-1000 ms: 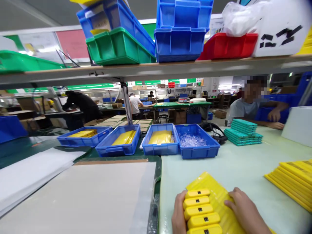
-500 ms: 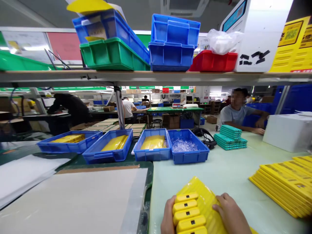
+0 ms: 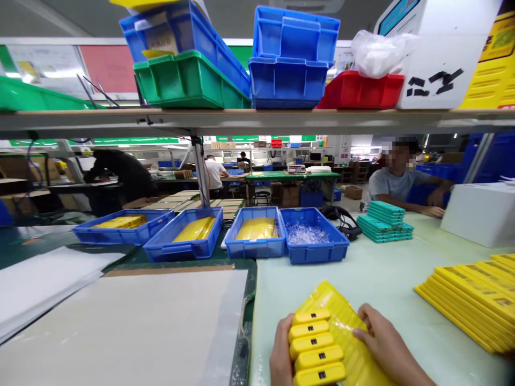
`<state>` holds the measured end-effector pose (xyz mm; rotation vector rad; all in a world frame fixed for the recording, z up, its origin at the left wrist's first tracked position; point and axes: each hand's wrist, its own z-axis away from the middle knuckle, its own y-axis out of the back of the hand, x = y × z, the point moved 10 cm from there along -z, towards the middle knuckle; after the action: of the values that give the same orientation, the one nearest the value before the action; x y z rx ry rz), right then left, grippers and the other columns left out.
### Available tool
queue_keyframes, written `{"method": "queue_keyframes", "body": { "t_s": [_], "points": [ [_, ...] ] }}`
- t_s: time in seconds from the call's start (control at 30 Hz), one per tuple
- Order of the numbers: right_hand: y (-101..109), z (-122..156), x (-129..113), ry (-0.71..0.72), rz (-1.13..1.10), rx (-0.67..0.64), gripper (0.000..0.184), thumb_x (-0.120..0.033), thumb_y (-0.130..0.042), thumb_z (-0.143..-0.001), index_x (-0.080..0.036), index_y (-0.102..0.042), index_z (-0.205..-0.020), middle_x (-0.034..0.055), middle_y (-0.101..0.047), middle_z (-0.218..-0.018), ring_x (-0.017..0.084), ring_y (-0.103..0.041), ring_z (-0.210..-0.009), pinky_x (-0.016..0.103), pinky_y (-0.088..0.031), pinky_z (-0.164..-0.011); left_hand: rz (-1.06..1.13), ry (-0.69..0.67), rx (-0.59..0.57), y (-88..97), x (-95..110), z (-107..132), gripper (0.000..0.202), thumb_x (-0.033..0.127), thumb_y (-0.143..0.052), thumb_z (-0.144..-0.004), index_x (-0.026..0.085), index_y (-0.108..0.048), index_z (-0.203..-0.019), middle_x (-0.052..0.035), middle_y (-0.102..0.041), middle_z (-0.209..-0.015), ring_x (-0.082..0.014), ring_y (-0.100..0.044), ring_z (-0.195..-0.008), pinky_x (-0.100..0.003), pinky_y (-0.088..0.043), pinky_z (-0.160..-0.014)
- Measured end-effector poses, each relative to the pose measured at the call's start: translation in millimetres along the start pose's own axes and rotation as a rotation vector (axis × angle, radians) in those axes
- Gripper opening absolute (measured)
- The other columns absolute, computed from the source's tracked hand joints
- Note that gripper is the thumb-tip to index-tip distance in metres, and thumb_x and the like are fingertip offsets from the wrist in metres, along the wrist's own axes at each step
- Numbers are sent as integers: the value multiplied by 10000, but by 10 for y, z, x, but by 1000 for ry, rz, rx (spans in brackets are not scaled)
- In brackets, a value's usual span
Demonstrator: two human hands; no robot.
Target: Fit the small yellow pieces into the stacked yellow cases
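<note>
Several yellow plastic pieces with rounded ends and small dark ports (image 3: 316,342) lie side by side in a row. My left hand (image 3: 281,351) is closed around the left side of this row. Beneath and beside it is a shiny yellow ribbed sheet (image 3: 341,321), tilted up at its far corner. My right hand (image 3: 380,338) pinches the sheet's right edge between thumb and fingers. The palm side of my left hand is hidden behind the pieces, and the near end of the sheet runs out of view.
Blue bins (image 3: 255,249) line the back, some with yellow sheets; one bin (image 3: 317,254) holds clear bits. Teal packs (image 3: 384,222) stand right of them, and stacked yellow packs (image 3: 470,300) near right. A shelf (image 3: 225,122) crosses above. A person (image 3: 396,179) sits across the table.
The view has tipped down slightly and shifted left, so the background sits higher and further right. Both hands keep their hold, and another port on the row's near end now shows.
</note>
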<state>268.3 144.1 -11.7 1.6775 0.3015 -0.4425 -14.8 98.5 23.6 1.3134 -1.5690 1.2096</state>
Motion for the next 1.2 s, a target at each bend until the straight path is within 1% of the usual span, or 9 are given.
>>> {"method": "queue_keyframes", "body": {
  "t_s": [0.07,0.17,0.27,0.5,0.7,0.9,0.97,1.07,1.2],
  "points": [
    [57,11,-56,6,8,-3,6,-233,-531,-920,-238,-527,-920,59,-673,-929,253,-656,-891,342,-488,-821,25,-14,-27,-55,59,15,895,790,-825,-775,216,-577,-1416,-91,-774,-1092,-274,-779,-887,-344,-671,-778],
    [173,45,-147,-17,47,-5,52,-201,-560,-949,-212,-611,-943,76,-689,-980,256,-678,-955,337,-491,-879,59,-45,-9,-68,128,34,1051,841,-859,-682,210,-515,-1448,-123,-760,-1234,-305,-779,-1022,-363,-667,-850],
    [271,89,-260,-42,92,-9,126,-181,-604,-979,-171,-721,-1026,99,-703,-1046,256,-698,-1023,322,-487,-938,39,-77,19,-4,138,27,1015,770,-899,-697,204,-522,-1450,-135,-750,-1272,-330,-768,-1110,-393,-667,-918],
    [343,139,-396,-70,120,-32,245,-128,-649,-1011,-132,-791,-1210,131,-700,-1174,280,-656,-1198,330,-455,-1062,-88,-227,-120,31,150,-6,926,591,-926,-777,223,-488,-1505,-130,-727,-1317,-337,-774,-1153,-410,-693,-933],
    [311,112,-389,-130,188,-110,190,-134,-644,-1029,-76,-786,-1142,164,-696,-1174,299,-657,-1175,352,-457,-1037,-116,-227,-118,24,142,17,935,606,-913,-793,239,-466,-1528,-128,-715,-1317,-329,-771,-1136,-426,-691,-952],
    [288,58,-439,-81,266,-190,141,-133,-665,-1008,-104,-777,-927,152,-710,-1123,296,-668,-1135,347,-455,-1007,-112,-215,-118,11,150,27,937,624,-914,-787,234,-466,-1513,-129,-715,-1303,-322,-770,-1117,-432,-688,-953],
    [306,65,-407,-76,228,-157,134,-145,-668,-1014,-112,-797,-1007,136,-709,-1114,282,-676,-1119,333,-460,-992,-112,-219,-117,9,146,27,940,640,-909,-786,235,-469,-1512,-128,-714,-1300,-321,-771,-1109,-430,-688,-948],
    [355,94,-351,-75,141,-59,253,-129,-690,-999,-122,-797,-1228,116,-705,-1105,259,-686,-1099,305,-469,-991,-128,-220,-120,7,120,25,943,641,-907,-789,239,-469,-1521,-133,-704,-1329,-323,-766,-1133,-432,-677,-980],
    [340,109,-325,-65,97,-35,208,-120,-715,-975,-106,-833,-1146,119,-700,-1075,261,-692,-1075,297,-483,-982,-144,-222,-115,12,105,20,947,647,-906,-787,236,-474,-1522,-137,-700,-1335,-322,-763,-1134,-430,-671,-990]
  ]
}}
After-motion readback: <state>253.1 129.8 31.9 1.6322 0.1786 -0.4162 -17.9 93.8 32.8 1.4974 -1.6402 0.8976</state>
